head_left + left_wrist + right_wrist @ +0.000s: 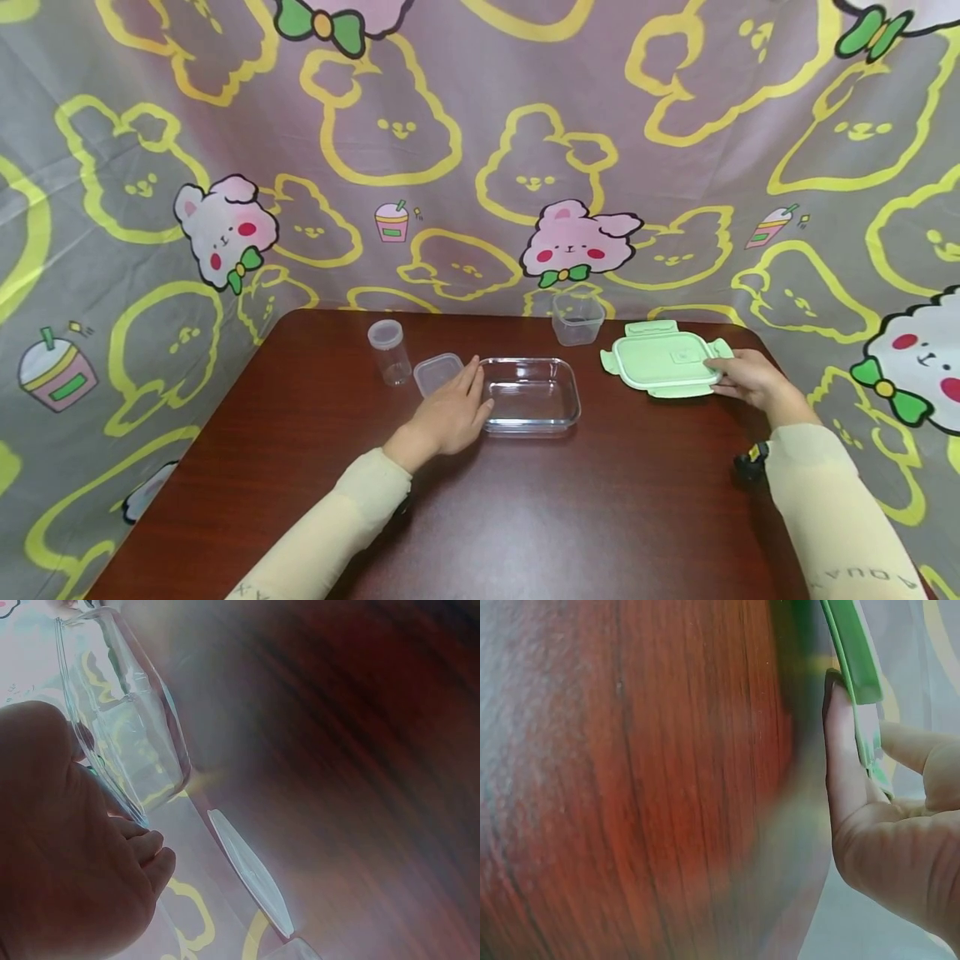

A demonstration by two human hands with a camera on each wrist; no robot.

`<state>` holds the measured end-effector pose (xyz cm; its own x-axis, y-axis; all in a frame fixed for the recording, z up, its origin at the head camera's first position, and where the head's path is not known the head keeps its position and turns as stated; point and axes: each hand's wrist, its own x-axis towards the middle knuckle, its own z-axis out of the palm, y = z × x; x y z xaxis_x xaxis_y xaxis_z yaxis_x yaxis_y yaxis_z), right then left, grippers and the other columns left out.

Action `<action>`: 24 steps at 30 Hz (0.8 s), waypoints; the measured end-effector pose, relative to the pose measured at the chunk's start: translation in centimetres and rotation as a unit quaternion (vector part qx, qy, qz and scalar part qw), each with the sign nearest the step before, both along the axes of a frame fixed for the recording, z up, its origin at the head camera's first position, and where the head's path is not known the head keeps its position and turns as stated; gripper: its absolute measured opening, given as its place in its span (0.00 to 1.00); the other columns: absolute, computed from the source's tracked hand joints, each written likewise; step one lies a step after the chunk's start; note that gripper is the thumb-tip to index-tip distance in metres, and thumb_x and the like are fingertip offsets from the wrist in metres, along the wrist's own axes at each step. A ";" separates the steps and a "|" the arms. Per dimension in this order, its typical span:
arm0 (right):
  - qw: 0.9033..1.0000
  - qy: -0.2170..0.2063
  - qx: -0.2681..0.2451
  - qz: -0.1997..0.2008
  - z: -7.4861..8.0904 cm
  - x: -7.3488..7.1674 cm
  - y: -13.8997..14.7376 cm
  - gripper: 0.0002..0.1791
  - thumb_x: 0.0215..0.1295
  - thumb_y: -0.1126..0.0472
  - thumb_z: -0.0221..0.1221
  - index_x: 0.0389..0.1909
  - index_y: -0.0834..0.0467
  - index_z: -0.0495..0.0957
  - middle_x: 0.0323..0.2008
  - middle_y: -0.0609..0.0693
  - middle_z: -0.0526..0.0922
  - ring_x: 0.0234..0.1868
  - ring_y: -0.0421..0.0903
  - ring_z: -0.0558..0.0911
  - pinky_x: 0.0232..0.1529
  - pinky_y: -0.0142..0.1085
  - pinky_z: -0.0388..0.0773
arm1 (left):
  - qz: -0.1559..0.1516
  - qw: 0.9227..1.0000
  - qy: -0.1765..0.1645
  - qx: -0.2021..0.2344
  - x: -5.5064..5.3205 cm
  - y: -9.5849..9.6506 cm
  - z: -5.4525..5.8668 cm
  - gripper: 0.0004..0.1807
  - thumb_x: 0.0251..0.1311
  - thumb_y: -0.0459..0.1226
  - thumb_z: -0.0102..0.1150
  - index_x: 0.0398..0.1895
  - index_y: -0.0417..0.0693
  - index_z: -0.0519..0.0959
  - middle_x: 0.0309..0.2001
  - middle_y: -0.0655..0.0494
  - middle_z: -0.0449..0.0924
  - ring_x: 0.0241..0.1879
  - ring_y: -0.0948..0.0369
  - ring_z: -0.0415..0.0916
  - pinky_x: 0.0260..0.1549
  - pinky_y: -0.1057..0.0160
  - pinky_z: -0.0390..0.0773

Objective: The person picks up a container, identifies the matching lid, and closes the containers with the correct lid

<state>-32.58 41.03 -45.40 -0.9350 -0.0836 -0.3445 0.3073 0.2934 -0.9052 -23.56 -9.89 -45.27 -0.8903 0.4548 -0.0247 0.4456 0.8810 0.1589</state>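
A clear rectangular glass food container stands in the middle of the table. My left hand lies against its left side, fingers extended along the rim; in the left wrist view that hand is beside the glass wall. On the right, my right hand pinches the right end of a light green snap-on lid, whose side flaps are spread outward. In the right wrist view the thumb and fingers sit on opposite faces of the lid, which is seen edge-on.
Left of the glass container lie a small clear square lid, partly behind my left hand, and a clear jar with a whitish lid. A small clear plastic tub stands at the back. A patterned curtain borders the brown table.
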 end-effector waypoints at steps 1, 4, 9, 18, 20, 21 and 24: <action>1.000 0.002 -0.002 0.002 0.1 0.0 0.0 0.26 0.80 0.62 0.48 0.66 0.78 0.57 0.30 0.43 0.87 0.32 0.37 0.87 0.38 0.35 0.86 | 0.001 1.000 0.000 0.002 0.0 0.0 0.0 0.37 0.81 0.51 0.31 0.80 0.33 0.48 0.82 0.38 0.40 0.80 0.47 0.45 0.76 0.51 0.54; 1.000 0.008 -0.001 0.005 0.1 0.1 0.0 0.28 0.81 0.62 0.49 0.69 0.77 0.56 0.32 0.42 0.87 0.33 0.37 0.87 0.38 0.35 0.86 | 0.004 1.000 0.000 0.003 0.0 0.0 0.1 0.37 0.81 0.51 0.31 0.80 0.33 0.48 0.82 0.39 0.40 0.80 0.47 0.45 0.76 0.51 0.54; 1.000 0.017 0.003 0.008 0.1 0.4 0.0 0.32 0.80 0.61 0.51 0.73 0.76 0.52 0.33 0.39 0.87 0.34 0.38 0.87 0.37 0.35 0.86 | 0.006 1.000 -0.003 -0.001 0.1 0.1 0.2 0.38 0.81 0.52 0.30 0.80 0.34 0.47 0.82 0.40 0.38 0.80 0.47 0.44 0.76 0.52 0.53; 0.999 0.036 0.008 -0.003 0.4 0.7 0.0 0.27 0.79 0.61 0.53 0.67 0.76 0.59 0.30 0.40 0.86 0.31 0.37 0.86 0.36 0.34 0.86 | 0.001 1.000 0.000 0.002 0.1 0.0 -0.1 0.38 0.81 0.52 0.31 0.80 0.33 0.48 0.82 0.38 0.40 0.80 0.46 0.46 0.76 0.51 0.54; 0.999 0.037 -0.001 -0.009 0.5 0.6 0.0 0.22 0.79 0.62 0.52 0.61 0.76 0.63 0.28 0.41 0.86 0.29 0.37 0.86 0.35 0.34 0.86 | 0.002 1.000 -0.001 0.000 0.1 0.0 -0.1 0.38 0.81 0.52 0.30 0.80 0.33 0.47 0.82 0.39 0.39 0.80 0.47 0.46 0.76 0.51 0.54; 0.999 0.038 -0.003 -0.011 0.5 0.6 -0.1 0.20 0.79 0.62 0.52 0.58 0.75 0.64 0.27 0.42 0.86 0.28 0.37 0.86 0.35 0.33 0.86 | 0.003 1.000 -0.001 -0.001 0.1 0.0 0.0 0.38 0.81 0.52 0.30 0.80 0.33 0.47 0.82 0.39 0.39 0.80 0.47 0.45 0.76 0.51 0.54; 0.999 0.042 -0.004 -0.019 0.7 0.5 -0.1 0.14 0.79 0.61 0.51 0.50 0.72 0.67 0.25 0.43 0.86 0.26 0.36 0.86 0.33 0.32 0.86 | 0.004 1.000 0.001 -0.003 0.1 0.1 0.1 0.37 0.81 0.52 0.30 0.80 0.34 0.47 0.82 0.39 0.39 0.80 0.47 0.45 0.76 0.52 0.54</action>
